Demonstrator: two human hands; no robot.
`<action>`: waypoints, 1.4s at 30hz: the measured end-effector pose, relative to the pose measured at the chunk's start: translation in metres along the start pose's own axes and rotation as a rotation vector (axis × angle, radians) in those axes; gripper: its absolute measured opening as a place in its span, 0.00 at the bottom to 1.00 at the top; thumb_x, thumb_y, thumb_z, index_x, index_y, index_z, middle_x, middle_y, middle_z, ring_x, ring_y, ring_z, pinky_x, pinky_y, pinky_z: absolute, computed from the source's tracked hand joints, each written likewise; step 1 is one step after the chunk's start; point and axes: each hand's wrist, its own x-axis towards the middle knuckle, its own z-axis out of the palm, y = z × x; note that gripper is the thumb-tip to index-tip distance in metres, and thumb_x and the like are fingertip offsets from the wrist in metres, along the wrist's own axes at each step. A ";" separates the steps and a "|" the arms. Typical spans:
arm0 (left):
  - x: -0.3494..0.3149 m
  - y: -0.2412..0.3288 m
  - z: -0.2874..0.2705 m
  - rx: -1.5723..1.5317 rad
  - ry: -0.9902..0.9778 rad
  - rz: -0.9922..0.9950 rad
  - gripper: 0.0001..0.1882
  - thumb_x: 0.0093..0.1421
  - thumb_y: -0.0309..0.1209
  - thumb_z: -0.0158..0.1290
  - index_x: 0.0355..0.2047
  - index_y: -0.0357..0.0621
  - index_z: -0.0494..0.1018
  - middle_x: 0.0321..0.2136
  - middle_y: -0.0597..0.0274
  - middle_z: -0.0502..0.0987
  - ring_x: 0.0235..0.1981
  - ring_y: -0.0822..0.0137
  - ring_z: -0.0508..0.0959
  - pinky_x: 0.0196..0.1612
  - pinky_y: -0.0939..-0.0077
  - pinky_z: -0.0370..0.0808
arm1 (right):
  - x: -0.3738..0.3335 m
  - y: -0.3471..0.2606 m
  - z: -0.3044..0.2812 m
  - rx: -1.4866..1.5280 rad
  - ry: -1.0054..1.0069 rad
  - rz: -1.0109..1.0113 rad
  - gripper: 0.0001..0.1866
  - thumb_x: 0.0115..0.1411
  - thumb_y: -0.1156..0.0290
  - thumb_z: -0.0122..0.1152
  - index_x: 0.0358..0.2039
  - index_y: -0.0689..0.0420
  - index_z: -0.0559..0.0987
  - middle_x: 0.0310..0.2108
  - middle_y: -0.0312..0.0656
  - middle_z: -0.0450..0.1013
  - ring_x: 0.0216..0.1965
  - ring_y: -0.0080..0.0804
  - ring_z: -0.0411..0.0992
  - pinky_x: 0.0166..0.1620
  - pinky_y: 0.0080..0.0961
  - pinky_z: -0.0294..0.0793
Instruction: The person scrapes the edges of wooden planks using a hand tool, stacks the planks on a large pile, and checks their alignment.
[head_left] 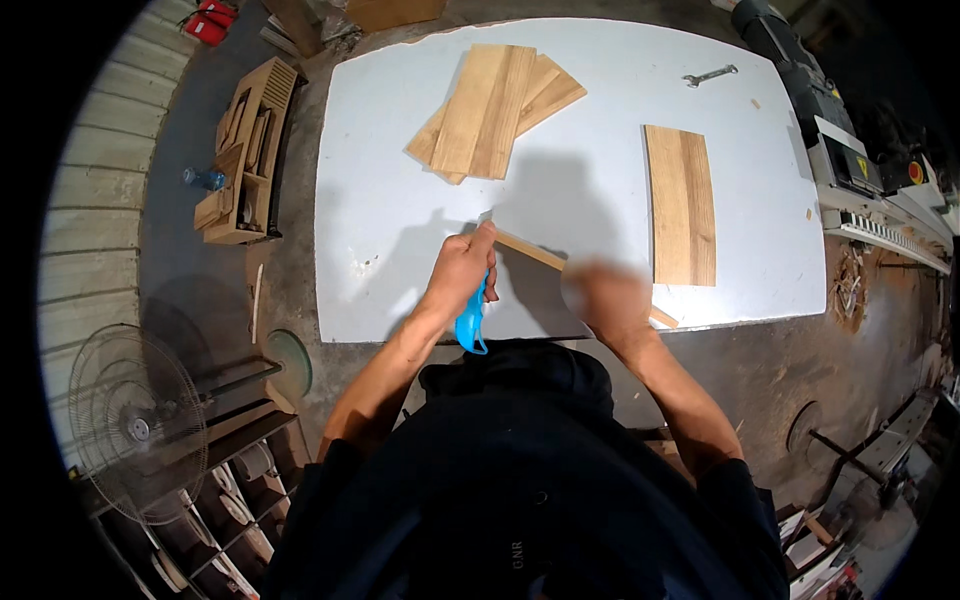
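Note:
My left hand (462, 268) is closed round a tool with a blue handle (470, 322); the handle ends in a loop, and a thin grey tip shows above my thumb. A narrow wooden board (530, 249), seen along its edge, slants from beside my left fingers down to the right. My right hand (610, 300) is closed over the board's right part, and a short end of it sticks out past the wrist. Blur covers the right fingers. Both hands are over the near edge of the white table (390, 200).
Two wood-grain boards (484, 110) lie crossed at the back of the table. Another board (682, 205) lies at the right, with a wrench (710, 76) behind it. A machine (850, 165) borders the right side. At the left stand a wooden rack (255, 150) and a fan (140, 428).

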 end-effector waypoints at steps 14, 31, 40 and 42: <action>-0.038 0.004 0.027 -0.019 -0.276 0.131 0.26 0.68 0.46 0.40 0.20 0.38 0.66 0.12 0.60 0.69 0.11 0.70 0.70 0.15 0.75 0.69 | 0.004 -0.002 -0.002 -0.092 -0.090 -0.049 0.05 0.44 0.74 0.58 0.25 0.53 0.77 0.26 0.40 0.74 0.29 0.40 0.74 0.31 0.34 0.72; -0.036 -0.038 -0.034 0.657 0.146 0.607 0.12 0.64 0.34 0.49 0.29 0.37 0.70 0.12 0.54 0.69 0.15 0.58 0.74 0.20 0.68 0.68 | 0.038 -0.026 -0.021 0.074 -0.194 0.237 0.12 0.52 0.56 0.59 0.26 0.52 0.79 0.26 0.44 0.74 0.29 0.43 0.74 0.30 0.39 0.71; -0.024 -0.010 0.000 1.207 0.455 1.152 0.16 0.51 0.31 0.59 0.37 0.38 0.68 0.41 0.51 0.74 0.48 0.53 0.71 0.52 0.56 0.64 | 0.025 -0.029 0.008 0.080 0.201 0.049 0.10 0.56 0.63 0.60 0.26 0.56 0.74 0.22 0.42 0.74 0.24 0.39 0.74 0.30 0.30 0.72; -0.008 -0.001 0.012 1.205 0.213 1.169 0.18 0.49 0.31 0.60 0.39 0.39 0.69 0.41 0.53 0.74 0.48 0.55 0.71 0.52 0.58 0.63 | 0.027 -0.034 0.004 0.211 0.281 0.008 0.12 0.55 0.63 0.63 0.27 0.58 0.73 0.25 0.43 0.73 0.26 0.42 0.73 0.29 0.32 0.71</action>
